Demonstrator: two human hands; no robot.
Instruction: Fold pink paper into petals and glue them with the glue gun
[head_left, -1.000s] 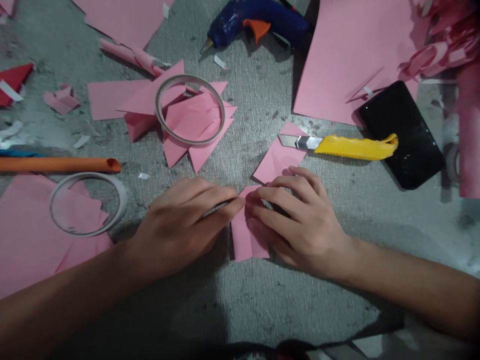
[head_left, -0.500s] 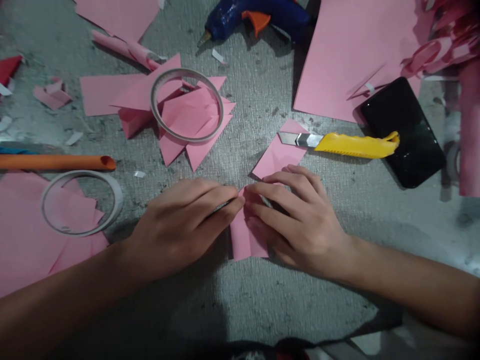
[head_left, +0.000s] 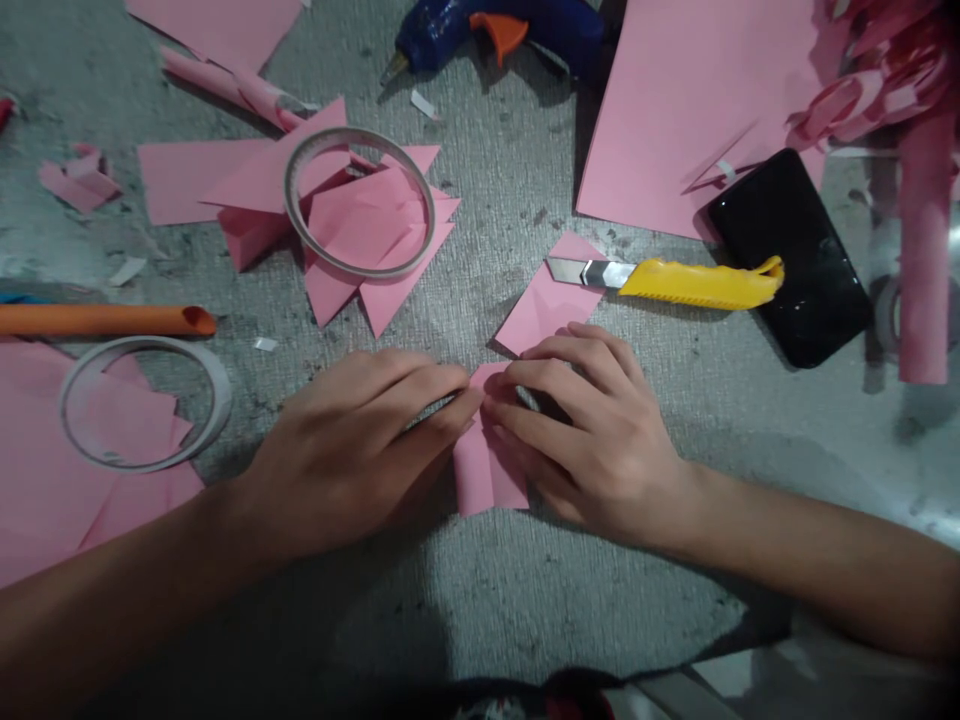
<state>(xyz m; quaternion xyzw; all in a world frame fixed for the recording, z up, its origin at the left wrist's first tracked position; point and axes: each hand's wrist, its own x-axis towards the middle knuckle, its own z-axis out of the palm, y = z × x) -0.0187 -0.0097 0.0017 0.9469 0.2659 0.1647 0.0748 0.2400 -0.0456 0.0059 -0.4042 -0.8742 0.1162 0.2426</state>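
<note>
A small piece of pink paper (head_left: 491, 480) with a lengthwise crease lies on the table between my hands. My left hand (head_left: 360, 450) grips its upper left edge with thumb and fingers together. From the other side, my right hand (head_left: 600, 440) pinches the same paper near its top, its fingers curled over and hiding part of it. Just beyond my right fingers rests another pink paper strip (head_left: 544, 305). A yellow utility knife (head_left: 690, 284), blade out, lies across that strip and the edge of a black phone (head_left: 799, 260).
A blue glue gun (head_left: 450, 40) lies at the back. One tape roll (head_left: 360, 270) sits on folded pink pieces (head_left: 367, 215); another tape roll (head_left: 219, 400) is at left, near an orange tube (head_left: 105, 321). Pink sheets (head_left: 675, 120) and a pink paper roll (head_left: 924, 270) are at right.
The whole view has shifted slightly, so things appear a little further left and up. Both hands keep their hold on the pink paper, with hardly any movement of the fingers.
</note>
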